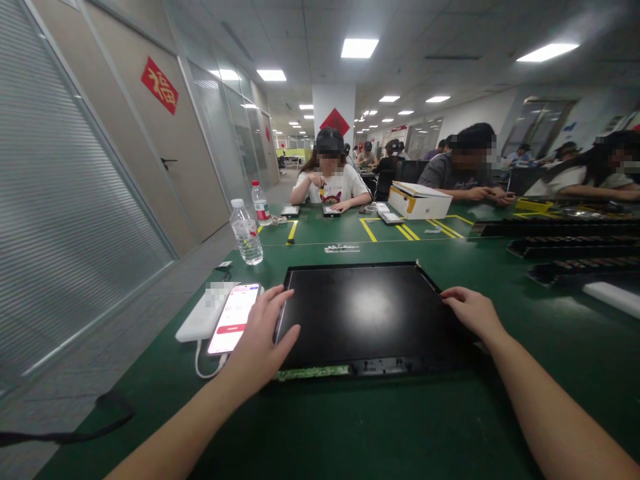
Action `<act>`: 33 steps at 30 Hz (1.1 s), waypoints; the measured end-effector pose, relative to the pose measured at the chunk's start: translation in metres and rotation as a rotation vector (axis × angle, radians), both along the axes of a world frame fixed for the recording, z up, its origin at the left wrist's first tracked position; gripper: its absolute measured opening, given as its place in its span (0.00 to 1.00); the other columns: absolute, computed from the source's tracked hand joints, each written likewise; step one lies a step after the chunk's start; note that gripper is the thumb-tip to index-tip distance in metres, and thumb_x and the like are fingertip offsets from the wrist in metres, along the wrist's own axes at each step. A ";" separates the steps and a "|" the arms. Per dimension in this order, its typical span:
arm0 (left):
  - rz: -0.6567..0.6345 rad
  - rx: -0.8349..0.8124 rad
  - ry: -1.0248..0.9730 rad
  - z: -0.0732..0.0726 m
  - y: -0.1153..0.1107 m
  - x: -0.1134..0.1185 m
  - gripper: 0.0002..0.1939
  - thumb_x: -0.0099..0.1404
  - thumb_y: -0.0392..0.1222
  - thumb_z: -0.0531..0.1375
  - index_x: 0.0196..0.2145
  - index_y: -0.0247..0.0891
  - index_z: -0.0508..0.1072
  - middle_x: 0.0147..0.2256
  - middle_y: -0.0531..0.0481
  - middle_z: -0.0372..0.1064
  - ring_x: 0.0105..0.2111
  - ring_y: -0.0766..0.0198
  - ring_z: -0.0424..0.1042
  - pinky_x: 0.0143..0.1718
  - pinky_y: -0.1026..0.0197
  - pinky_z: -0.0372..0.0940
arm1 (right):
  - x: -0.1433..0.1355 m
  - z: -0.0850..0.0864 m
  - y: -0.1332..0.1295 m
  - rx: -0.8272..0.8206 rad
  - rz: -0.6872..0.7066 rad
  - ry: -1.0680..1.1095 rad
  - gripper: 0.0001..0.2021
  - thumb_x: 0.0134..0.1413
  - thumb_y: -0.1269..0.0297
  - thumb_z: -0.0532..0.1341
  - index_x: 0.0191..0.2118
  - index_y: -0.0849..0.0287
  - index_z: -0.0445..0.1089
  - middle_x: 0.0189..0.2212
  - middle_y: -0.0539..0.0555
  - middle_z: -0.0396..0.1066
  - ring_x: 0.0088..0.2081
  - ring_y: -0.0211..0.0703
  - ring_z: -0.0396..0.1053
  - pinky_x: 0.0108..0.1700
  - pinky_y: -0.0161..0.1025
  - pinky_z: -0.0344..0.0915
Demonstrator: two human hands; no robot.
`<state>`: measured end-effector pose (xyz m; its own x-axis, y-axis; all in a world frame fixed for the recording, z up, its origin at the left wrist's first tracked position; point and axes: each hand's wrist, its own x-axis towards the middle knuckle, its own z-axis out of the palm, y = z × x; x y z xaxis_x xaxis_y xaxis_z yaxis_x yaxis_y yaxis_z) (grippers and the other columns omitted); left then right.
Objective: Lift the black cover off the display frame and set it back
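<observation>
A black flat display panel (370, 313) lies on the green table, its dark face up and reflecting a ceiling light. Along its near edge runs a green circuit strip (315, 372). My left hand (263, 337) is at the panel's left edge with its fingers spread, holding nothing. At the right edge my right hand (473, 310) has thumb and fingers pressed together on the panel's rim. Beside my left hand lies a lit phone (233, 320) with a white cable, partly over a white flat device (200, 313).
Two plastic bottles (246, 233) stand at the back left of the green table (370, 427). Small white strips (341, 249) lie behind the panel. Long black parts (580, 250) and a white bar (613, 298) are at the right. A person sits opposite, near a white box (420, 200).
</observation>
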<state>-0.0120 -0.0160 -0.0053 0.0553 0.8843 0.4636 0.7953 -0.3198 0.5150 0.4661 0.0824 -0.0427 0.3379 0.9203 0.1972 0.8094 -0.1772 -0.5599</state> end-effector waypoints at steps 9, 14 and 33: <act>-0.020 -0.379 0.136 -0.036 0.026 -0.008 0.34 0.70 0.49 0.53 0.68 0.29 0.60 0.69 0.26 0.55 0.70 0.39 0.53 0.67 0.35 0.54 | 0.005 0.002 0.011 -0.079 0.035 -0.085 0.12 0.52 0.64 0.59 0.38 0.53 0.81 0.35 0.54 0.80 0.39 0.50 0.75 0.41 0.42 0.68; -0.033 -0.347 0.095 -0.034 0.030 -0.006 0.32 0.71 0.42 0.49 0.69 0.26 0.59 0.68 0.28 0.59 0.70 0.42 0.56 0.68 0.37 0.52 | 0.003 0.014 0.022 -0.146 0.072 -0.144 0.13 0.49 0.66 0.59 0.37 0.54 0.81 0.33 0.54 0.79 0.36 0.49 0.75 0.40 0.42 0.68; -0.046 -0.325 -0.350 -0.027 0.027 -0.008 0.31 0.63 0.34 0.55 0.64 0.37 0.68 0.64 0.39 0.69 0.66 0.48 0.64 0.68 0.43 0.55 | 0.009 -0.009 0.006 -0.102 0.018 -0.048 0.14 0.50 0.64 0.61 0.42 0.56 0.79 0.34 0.55 0.78 0.38 0.49 0.76 0.39 0.40 0.68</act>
<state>-0.0199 0.0107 -0.0319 -0.0120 0.9869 0.1612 0.5451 -0.1287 0.8284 0.4755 0.0885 -0.0514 0.3137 0.9422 0.1181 0.8383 -0.2164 -0.5004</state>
